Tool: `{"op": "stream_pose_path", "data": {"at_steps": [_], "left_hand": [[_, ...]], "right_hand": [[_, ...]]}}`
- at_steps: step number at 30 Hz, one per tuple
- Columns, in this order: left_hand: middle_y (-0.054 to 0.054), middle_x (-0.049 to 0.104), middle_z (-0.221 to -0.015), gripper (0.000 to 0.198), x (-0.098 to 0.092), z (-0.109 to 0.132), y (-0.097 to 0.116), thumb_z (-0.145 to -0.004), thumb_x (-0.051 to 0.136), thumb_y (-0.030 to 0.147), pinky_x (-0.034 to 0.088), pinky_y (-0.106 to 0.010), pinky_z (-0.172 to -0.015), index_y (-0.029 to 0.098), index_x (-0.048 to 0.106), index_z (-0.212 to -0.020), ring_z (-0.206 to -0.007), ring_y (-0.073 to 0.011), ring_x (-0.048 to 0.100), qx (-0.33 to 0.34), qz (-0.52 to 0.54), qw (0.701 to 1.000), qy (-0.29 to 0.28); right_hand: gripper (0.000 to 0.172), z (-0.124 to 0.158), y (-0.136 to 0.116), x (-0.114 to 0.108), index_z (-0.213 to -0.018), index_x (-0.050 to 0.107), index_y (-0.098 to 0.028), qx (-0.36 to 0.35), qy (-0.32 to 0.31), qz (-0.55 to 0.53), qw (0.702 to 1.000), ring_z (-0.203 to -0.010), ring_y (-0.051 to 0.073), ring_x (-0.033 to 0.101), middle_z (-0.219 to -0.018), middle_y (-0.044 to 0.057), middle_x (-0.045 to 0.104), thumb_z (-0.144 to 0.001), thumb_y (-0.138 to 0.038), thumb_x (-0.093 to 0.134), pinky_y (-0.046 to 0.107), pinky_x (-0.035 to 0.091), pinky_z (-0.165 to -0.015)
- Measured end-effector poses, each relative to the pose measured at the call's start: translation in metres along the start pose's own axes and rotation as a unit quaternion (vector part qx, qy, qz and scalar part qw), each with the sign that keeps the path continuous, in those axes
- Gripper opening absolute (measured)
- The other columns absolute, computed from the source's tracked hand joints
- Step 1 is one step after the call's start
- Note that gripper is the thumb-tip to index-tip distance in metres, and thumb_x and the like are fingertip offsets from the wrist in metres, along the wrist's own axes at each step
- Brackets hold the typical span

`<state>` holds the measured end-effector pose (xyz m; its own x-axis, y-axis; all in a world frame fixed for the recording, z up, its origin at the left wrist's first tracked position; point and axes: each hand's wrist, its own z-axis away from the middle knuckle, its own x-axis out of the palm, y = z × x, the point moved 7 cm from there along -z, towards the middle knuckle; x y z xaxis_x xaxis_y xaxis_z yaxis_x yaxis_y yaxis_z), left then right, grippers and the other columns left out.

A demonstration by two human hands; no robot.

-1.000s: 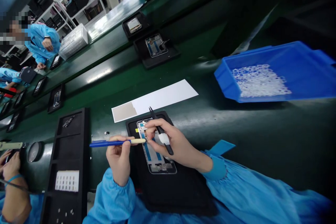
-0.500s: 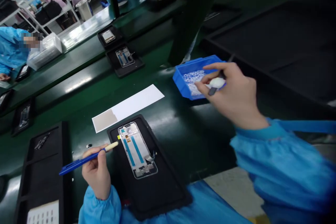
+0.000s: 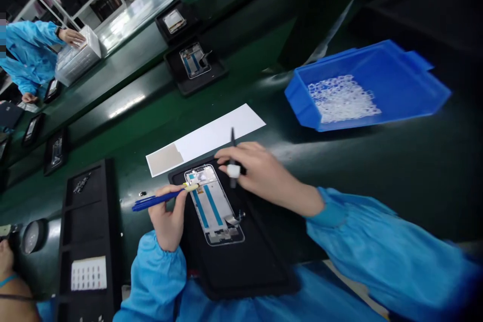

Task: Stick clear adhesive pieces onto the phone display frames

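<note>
Left hand (image 3: 167, 219) gripping blue pen-like tool (image 3: 160, 199), right hand (image 3: 264, 173) gripping tweezers (image 3: 233, 181), phone frame (image 3: 223, 198) between

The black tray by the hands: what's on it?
A phone frame with blue strips lies there. A held blue tool hides a bit of it; the tray beneath the frame is covered.

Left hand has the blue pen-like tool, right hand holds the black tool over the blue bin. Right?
Not over the blue bin: the head view shows the right hand holding the black tool by the far end of the black tray.
</note>
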<state>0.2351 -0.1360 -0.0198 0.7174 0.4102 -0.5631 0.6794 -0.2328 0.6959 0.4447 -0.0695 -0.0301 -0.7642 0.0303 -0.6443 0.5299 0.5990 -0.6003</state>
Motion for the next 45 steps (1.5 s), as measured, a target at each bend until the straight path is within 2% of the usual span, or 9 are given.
{"op": "stream_pose_path", "data": {"at_steps": [2, 4, 6, 9, 14, 20, 28, 39, 45], "left_hand": [[-0.003, 0.072, -0.083, 0.008, 0.006, -0.003, 0.003, -0.089, 0.065, 0.026, 0.058, -0.029, -0.075, 0.019, 0.066, -0.087, -0.081, -0.0168, 0.071, 0.017, -0.002, 1.0, -0.014], [-0.003, 0.073, -0.083, 0.006, 0.009, -0.005, 0.005, -0.089, 0.065, 0.025, 0.058, -0.028, -0.075, 0.019, 0.066, -0.087, -0.08, -0.0169, 0.072, 0.031, -0.001, 0.999, -0.021], [-0.002, 0.073, -0.083, 0.005, 0.011, -0.005, 0.007, -0.089, 0.065, 0.024, 0.058, -0.028, -0.074, 0.019, 0.065, -0.088, -0.079, -0.0168, 0.072, 0.041, -0.001, 0.999, -0.025], [-0.002, 0.073, -0.083, 0.003, 0.011, -0.005, 0.01, -0.089, 0.065, 0.023, 0.057, -0.026, -0.073, 0.019, 0.065, -0.089, -0.079, -0.0164, 0.072, 0.057, -0.013, 0.998, -0.036], [-0.002, 0.074, -0.084, 0.003, 0.011, -0.002, 0.015, -0.09, 0.063, 0.023, 0.056, -0.027, -0.077, 0.02, 0.065, -0.09, -0.081, -0.0165, 0.072, 0.075, -0.054, 0.992, -0.084], [-0.001, 0.073, -0.083, 0.005, 0.015, 0.002, 0.018, -0.091, 0.062, 0.024, 0.055, -0.025, -0.073, 0.02, 0.065, -0.09, -0.077, -0.0154, 0.071, 0.07, -0.077, 0.985, -0.138], [-0.002, 0.073, -0.081, 0.009, 0.02, 0.002, 0.02, -0.092, 0.061, 0.027, 0.056, -0.026, -0.071, 0.02, 0.066, -0.088, -0.075, -0.0163, 0.071, 0.067, -0.102, 0.981, -0.151], [-0.002, 0.073, -0.082, 0.008, 0.02, 0.002, 0.018, -0.09, 0.063, 0.027, 0.057, -0.027, -0.073, 0.02, 0.067, -0.088, -0.076, -0.017, 0.072, 0.073, -0.118, 0.98, -0.142], [-0.001, 0.073, -0.081, 0.006, 0.023, 0.001, 0.027, -0.091, 0.063, 0.025, 0.055, -0.024, -0.07, 0.02, 0.065, -0.089, -0.075, -0.015, 0.071, 0.099, -0.131, 0.976, -0.143]], "right_hand": [[0.035, -0.003, -0.005, 0.023, -0.103, 0.059, -0.018, -0.011, -0.026, 0.009, 1.0, -0.078, 0.023, 0.059, -0.084, 0.004, 0.068, -0.077, 0.001, 0.047, 0.035, 0.044, -0.076], [0.036, -0.004, -0.005, 0.033, -0.104, 0.059, -0.017, -0.009, -0.02, 0.041, 0.999, -0.077, 0.024, 0.056, -0.079, 0.006, 0.065, -0.076, 0.002, 0.046, 0.037, 0.043, -0.077], [0.034, -0.004, -0.004, 0.036, -0.104, 0.059, -0.017, -0.004, -0.017, 0.05, 0.999, -0.078, 0.025, 0.055, -0.077, 0.006, 0.064, -0.078, 0.0, 0.047, 0.039, 0.043, -0.079], [0.032, 0.002, -0.008, 0.037, -0.103, 0.057, -0.02, 0.001, -0.033, -0.008, 0.999, -0.079, 0.023, 0.057, -0.082, 0.004, 0.064, -0.078, -0.002, 0.05, 0.043, 0.043, -0.09], [0.037, 0.021, -0.017, 0.042, -0.107, 0.053, -0.023, 0.011, -0.084, -0.104, 0.991, -0.083, 0.02, 0.06, -0.086, 0.0, 0.065, -0.076, -0.002, 0.052, 0.058, 0.029, -0.11], [0.03, 0.027, -0.011, 0.046, -0.103, 0.054, -0.024, 0.05, -0.107, -0.145, 0.982, -0.091, 0.022, 0.061, -0.089, 0.001, 0.067, -0.079, -0.007, 0.056, 0.062, 0.025, -0.113], [0.039, 0.028, -0.01, 0.047, -0.102, 0.053, -0.025, 0.056, -0.108, -0.154, 0.981, -0.091, 0.022, 0.058, -0.094, -0.001, 0.067, -0.072, -0.001, 0.051, 0.061, 0.021, -0.115], [0.035, 0.026, -0.012, 0.042, -0.1, 0.054, -0.024, 0.053, -0.111, -0.16, 0.98, -0.091, 0.022, 0.057, -0.093, 0.0, 0.066, -0.074, -0.001, 0.052, 0.06, 0.023, -0.114], [0.04, 0.026, -0.012, 0.042, -0.102, 0.054, -0.022, 0.05, -0.104, -0.16, 0.98, -0.091, 0.021, 0.056, -0.093, -0.001, 0.067, -0.071, 0.004, 0.053, 0.057, 0.021, -0.116]]}}
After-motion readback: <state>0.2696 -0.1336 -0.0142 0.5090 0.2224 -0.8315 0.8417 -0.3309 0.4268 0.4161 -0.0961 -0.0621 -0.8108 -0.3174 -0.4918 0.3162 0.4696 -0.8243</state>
